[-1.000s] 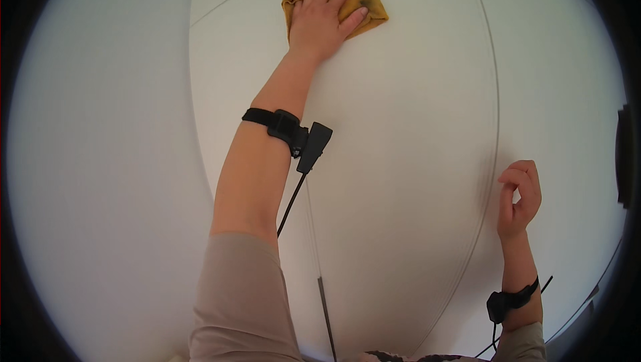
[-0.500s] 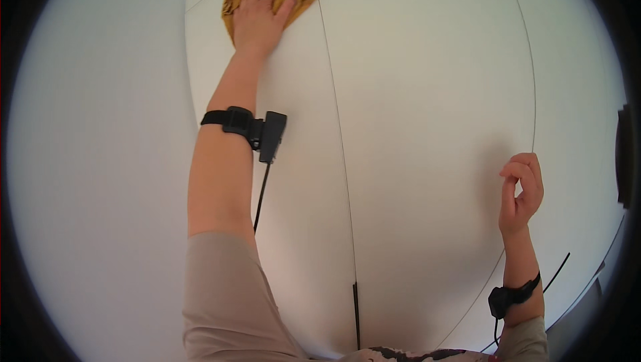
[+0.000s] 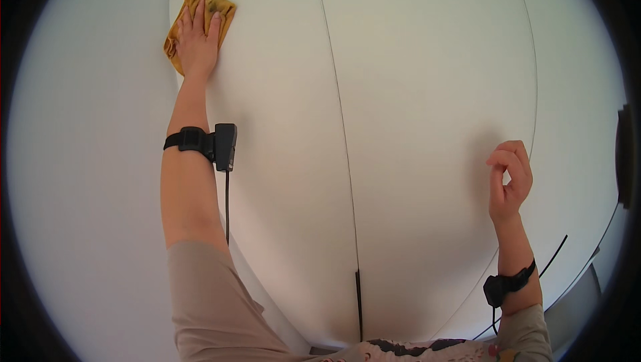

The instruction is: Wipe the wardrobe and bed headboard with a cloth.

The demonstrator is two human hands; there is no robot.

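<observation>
The left hand [image 3: 195, 45] lies flat, fingers spread, pressing a yellow cloth [image 3: 200, 18] against the upper left of the white panel [image 3: 427, 95]. The right hand [image 3: 509, 182] hangs loosely curled, holding nothing, near the panel's right side.

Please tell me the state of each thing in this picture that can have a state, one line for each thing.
yellow cloth: crumpled, pressed flat against the white panel under the left hand.
left hand: open, fingers spread on the cloth.
right hand: loosely curled, empty, held off the surface.
white panels: shut, thin seam between them.
</observation>
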